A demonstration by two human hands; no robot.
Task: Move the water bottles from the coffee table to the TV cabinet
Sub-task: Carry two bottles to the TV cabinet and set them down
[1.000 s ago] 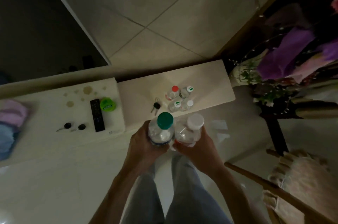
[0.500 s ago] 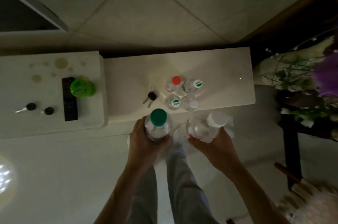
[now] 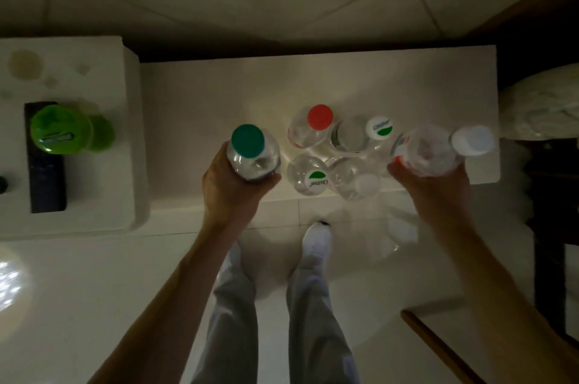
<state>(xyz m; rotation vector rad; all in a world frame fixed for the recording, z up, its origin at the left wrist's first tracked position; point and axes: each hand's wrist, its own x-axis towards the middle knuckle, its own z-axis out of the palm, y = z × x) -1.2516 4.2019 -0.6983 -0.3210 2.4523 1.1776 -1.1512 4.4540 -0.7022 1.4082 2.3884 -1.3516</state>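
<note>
The left hand (image 3: 232, 192) is curling its fingers around a clear plastic bottle with a dark green cap (image 3: 250, 152), holding it upright at the front edge of the pale white surface (image 3: 219, 95). The right hand (image 3: 435, 192) is gripping a clear plastic bottle with a plain white cap (image 3: 438, 148), which is tilting rightward near the surface's right end. Between them, four bottles are standing clustered on the surface: a red-capped clear bottle (image 3: 316, 123) and a logo-capped clear bottle (image 3: 360, 134) behind, a second logo-capped bottle (image 3: 308, 175) and a small white-capped bottle (image 3: 357, 178) in front. Well to the left, a bright green round container (image 3: 59, 128) is lying over a black remote control (image 3: 47, 177).
</note>
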